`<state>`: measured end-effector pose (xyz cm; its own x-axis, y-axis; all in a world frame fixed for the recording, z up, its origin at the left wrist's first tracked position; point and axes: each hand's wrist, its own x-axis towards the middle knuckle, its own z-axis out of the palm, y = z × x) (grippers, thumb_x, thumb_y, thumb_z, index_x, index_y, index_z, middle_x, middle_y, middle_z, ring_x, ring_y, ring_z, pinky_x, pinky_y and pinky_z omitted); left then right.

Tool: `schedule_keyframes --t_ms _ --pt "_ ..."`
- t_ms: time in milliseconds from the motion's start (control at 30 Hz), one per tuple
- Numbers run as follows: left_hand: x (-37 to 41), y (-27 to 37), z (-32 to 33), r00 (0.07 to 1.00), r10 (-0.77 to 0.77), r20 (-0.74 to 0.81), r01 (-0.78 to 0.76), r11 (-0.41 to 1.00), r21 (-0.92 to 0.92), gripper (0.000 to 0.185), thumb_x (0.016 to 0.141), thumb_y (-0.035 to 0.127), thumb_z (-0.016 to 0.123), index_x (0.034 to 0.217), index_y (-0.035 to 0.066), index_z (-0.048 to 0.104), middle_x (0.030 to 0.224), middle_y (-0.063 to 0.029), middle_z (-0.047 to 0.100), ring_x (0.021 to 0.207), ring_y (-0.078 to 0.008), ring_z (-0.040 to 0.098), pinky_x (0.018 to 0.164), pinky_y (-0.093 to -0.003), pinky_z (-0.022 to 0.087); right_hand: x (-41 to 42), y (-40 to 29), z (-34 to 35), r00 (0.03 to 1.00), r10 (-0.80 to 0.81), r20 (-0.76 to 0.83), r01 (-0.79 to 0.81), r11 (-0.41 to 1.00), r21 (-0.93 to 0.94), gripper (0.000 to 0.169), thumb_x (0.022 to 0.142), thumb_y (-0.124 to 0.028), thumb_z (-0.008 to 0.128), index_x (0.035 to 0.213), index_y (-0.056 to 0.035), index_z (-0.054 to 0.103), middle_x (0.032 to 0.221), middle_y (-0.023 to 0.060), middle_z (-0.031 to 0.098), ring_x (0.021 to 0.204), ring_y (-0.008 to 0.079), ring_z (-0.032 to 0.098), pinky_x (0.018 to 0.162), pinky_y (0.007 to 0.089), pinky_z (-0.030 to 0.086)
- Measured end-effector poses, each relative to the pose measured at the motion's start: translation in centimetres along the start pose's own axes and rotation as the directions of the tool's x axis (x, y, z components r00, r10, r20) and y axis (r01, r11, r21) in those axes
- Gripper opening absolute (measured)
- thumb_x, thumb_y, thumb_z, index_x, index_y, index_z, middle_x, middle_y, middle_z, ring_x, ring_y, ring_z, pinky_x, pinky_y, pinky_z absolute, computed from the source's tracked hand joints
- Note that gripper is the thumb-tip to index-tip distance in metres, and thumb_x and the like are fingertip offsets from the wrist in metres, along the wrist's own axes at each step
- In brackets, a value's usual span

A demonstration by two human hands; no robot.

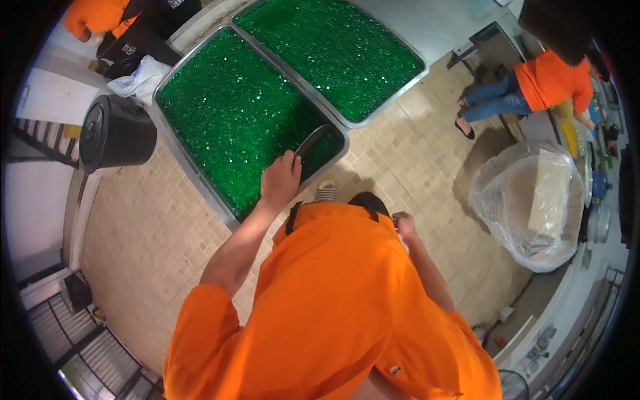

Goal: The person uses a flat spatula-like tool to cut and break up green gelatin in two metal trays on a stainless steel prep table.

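My left hand (281, 181) grips a curved metal utensil (313, 138) at the near right corner of a metal tray (186, 159). The utensil's dark, shiny end meets the tray's contents, and its exact shape is hard to make out. Filling this tray is a glossy green mass of small jelly-like bits (215, 115). A second metal tray (400, 100) adjoins it on the far right side and holds the same green material (330, 50). Down beside my hip is my right hand (405, 225), its fingers curled; whether anything is inside them is hidden.
A black lidded bin (120, 132) stands left of the trays, near a white plastic bag (142, 80). At right, clear plastic (525, 210) covers a large container. One person in orange (550, 82) stands at a cluttered counter; another (100, 20) is at upper left. Tiled floor (140, 250) lies below.
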<state>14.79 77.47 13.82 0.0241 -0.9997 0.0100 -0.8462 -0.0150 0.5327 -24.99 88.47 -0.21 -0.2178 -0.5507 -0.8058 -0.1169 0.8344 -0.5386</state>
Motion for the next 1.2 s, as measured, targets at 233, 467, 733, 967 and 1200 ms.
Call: schedule_keyframes --t_ms 233,467,733,967,1200 --pt "-0.5 -0.2 -1.6 0.993 0.052 0.102 -0.058 0.996 0.063 0.020 0.094 0.027 0.050 0.090 0.007 0.052 0.078 -0.0179 0.061 0.071 -0.0408 0.060 0.061 -0.0511 0.048 3.3 -6.7 1.2 0.996 -0.018 0.089 0.026 0.995 -0.095 0.016 0.088 -0.014 0.051 0.097 -0.0051 0.060 0.071 0.0043 0.058 0.058 0.0160 0.058 0.053 0.0300 0.044" --pt "-1.2 1.3 -1.7 0.990 -0.010 0.140 0.000 0.998 0.068 0.018 0.093 0.024 0.052 0.087 0.007 0.053 0.081 -0.0172 0.061 0.074 -0.0399 0.060 0.062 -0.0502 0.048 5.1 -9.7 -0.8 0.988 -0.094 0.121 0.107 0.988 -0.112 0.016 0.089 -0.015 0.052 0.100 -0.0053 0.059 0.073 0.0042 0.058 0.060 0.0153 0.058 0.054 0.0300 0.045" --pt "-1.2 2.4 -1.9 0.983 -0.083 0.162 0.049 0.978 0.204 0.022 0.094 0.025 0.051 0.087 0.005 0.053 0.081 -0.0183 0.062 0.072 -0.0395 0.061 0.064 -0.0491 0.050 10.8 -3.0 -6.6 0.919 -0.268 0.289 0.372 0.833 -0.410 0.015 0.085 -0.015 0.055 0.096 -0.0050 0.060 0.071 0.0063 0.058 0.059 0.0164 0.058 0.053 0.0320 0.046" --pt "-2.7 2.8 -1.2 0.983 -0.138 0.122 0.104 0.961 0.255 0.022 0.094 0.027 0.050 0.088 0.006 0.054 0.083 -0.0182 0.063 0.071 -0.0389 0.062 0.063 -0.0492 0.050 12.5 -4.2 -9.2 0.908 -0.280 0.311 0.418 0.657 -0.628 0.014 0.086 -0.014 0.056 0.093 -0.0040 0.063 0.078 0.0080 0.063 0.065 0.0166 0.061 0.058 0.0358 0.050" --pt "-1.9 4.4 0.1 0.925 -0.328 -0.193 0.365 0.907 0.211 0.021 0.093 0.027 0.052 0.087 0.007 0.054 0.081 -0.0179 0.063 0.070 -0.0392 0.062 0.061 -0.0496 0.050 12.5 -12.0 -9.1 0.984 0.036 0.174 0.004 0.974 -0.228 0.021 0.086 -0.019 0.056 0.102 -0.0061 0.060 0.073 0.0036 0.058 0.062 0.0149 0.058 0.056 0.0301 0.046"
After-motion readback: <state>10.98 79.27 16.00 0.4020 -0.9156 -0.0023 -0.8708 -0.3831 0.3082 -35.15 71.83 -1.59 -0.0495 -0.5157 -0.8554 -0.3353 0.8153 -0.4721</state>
